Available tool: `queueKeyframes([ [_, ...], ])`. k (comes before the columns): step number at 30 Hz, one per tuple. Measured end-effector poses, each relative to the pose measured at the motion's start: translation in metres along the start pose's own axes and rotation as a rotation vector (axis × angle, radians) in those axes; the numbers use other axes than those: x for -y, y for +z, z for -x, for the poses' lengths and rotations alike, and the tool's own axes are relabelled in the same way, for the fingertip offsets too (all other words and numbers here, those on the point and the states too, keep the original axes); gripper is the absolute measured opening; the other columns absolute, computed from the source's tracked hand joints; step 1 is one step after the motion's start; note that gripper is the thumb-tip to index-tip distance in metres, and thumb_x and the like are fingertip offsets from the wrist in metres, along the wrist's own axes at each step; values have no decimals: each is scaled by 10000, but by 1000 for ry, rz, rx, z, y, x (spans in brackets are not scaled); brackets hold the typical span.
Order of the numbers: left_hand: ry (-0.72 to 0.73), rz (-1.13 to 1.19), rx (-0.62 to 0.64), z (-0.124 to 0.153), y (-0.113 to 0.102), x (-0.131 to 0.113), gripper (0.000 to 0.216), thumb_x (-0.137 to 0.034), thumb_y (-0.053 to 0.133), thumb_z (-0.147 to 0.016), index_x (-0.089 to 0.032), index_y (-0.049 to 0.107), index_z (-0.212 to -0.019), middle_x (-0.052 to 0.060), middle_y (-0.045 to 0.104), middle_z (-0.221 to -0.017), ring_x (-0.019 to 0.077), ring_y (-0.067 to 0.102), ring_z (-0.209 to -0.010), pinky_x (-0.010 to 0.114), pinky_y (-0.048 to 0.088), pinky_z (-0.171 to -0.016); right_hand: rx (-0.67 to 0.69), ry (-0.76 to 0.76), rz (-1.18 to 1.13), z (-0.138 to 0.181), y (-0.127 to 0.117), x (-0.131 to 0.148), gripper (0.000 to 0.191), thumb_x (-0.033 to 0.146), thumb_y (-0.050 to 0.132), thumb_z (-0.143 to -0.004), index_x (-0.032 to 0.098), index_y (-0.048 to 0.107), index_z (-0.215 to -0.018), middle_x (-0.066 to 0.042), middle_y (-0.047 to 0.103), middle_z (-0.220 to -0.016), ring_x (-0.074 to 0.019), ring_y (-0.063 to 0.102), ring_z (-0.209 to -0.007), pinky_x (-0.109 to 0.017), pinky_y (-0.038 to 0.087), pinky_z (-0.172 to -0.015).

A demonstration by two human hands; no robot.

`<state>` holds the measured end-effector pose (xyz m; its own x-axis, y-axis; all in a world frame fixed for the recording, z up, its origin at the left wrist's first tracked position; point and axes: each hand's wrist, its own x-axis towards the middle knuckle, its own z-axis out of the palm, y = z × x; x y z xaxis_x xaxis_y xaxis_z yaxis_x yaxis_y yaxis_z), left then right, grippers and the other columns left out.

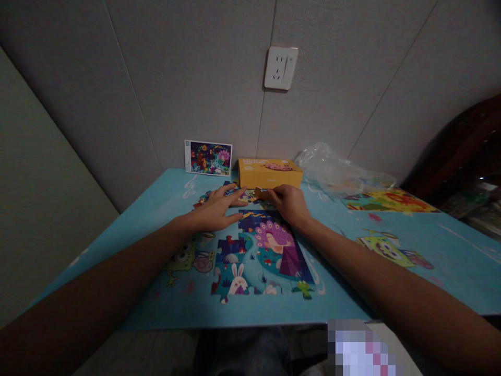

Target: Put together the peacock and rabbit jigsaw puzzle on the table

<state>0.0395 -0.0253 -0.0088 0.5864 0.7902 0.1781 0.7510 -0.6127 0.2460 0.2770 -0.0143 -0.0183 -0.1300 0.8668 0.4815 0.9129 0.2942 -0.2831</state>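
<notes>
A partly joined jigsaw puzzle (pixel 258 256), with a pink peacock and a white rabbit, lies on the blue table in front of me. Beyond its top edge, loose puzzle pieces (pixel 249 197) are heaped. My left hand (pixel 219 208) rests over the left of that heap, palm down with fingers spread, hiding some pieces. My right hand (pixel 288 202) pinches a puzzle piece (pixel 259 192) between thumb and fingers, its brown side showing, at the right of the heap and close to the yellow box.
Against the wall stand a reference picture card (pixel 209 157) and a yellow box (pixel 270 173). Right of them lie a crumpled clear plastic bag (pixel 332 169) and a colourful sheet (pixel 391 201). The tablecloth (pixel 148 209) bears printed cartoon figures. A wall socket (pixel 281 68) sits above.
</notes>
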Motion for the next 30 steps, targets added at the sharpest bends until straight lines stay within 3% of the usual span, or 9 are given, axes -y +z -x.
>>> queueKeyframes([
  [4, 52, 10, 6, 0, 3, 5, 747, -471, 497, -889, -174, 264, -1534, 110, 470, -1476, 279, 193, -1470, 431, 236, -1170, 29, 23, -103, 2, -3, 4, 347, 335, 501, -942, 163, 764, -795, -71, 738, -714, -178, 630, -623, -265, 398, -605],
  [10, 82, 24, 4, 0, 5, 8, 800, -460, 514, -893, -193, 162, -1560, 106, 462, -1484, 276, 191, -1472, 436, 251, -1169, 20, -87, -240, 4, -7, 12, 259, 320, 528, -935, 208, 756, -983, -41, 770, -941, -186, 698, -826, -259, 474, -752],
  [15, 102, 3, 34, 0, 5, 8, 666, -440, 513, -899, -253, 331, -1511, 59, 389, -1534, 267, 163, -1482, 423, 222, -1188, 128, -202, -170, 4, -3, 11, 219, 253, 578, -897, 203, 748, -1024, -57, 757, -994, -206, 677, -934, -294, 473, -859],
  [21, 35, -30, 21, -1, 6, 6, 563, -462, 537, -884, -237, 515, -1399, 93, 379, -1523, 320, 212, -1458, 490, 243, -1165, 228, -267, -91, 2, 6, 3, 329, 278, 605, -866, 178, 683, -1170, -93, 700, -1188, -237, 621, -1103, -352, 433, -988],
  [27, 27, -33, -129, -4, 6, 11, 502, -405, 531, -888, -233, 555, -1359, 78, 609, -1270, 291, 373, -1304, 449, 324, -1101, 238, -248, -24, 4, 13, 0, 385, 376, 561, -907, 201, 644, -1240, -104, 623, -1323, -273, 518, -1264, -427, 380, -1059],
  [30, -29, -73, -213, -10, 11, 15, 534, -426, 511, -895, -252, 508, -1400, 51, 559, -1372, 307, 364, -1272, 480, 304, -1082, 260, -251, -2, 4, 15, 1, 406, 402, 527, -928, 204, 628, -1267, -108, 595, -1360, -278, 496, -1292, -439, 359, -1077],
])
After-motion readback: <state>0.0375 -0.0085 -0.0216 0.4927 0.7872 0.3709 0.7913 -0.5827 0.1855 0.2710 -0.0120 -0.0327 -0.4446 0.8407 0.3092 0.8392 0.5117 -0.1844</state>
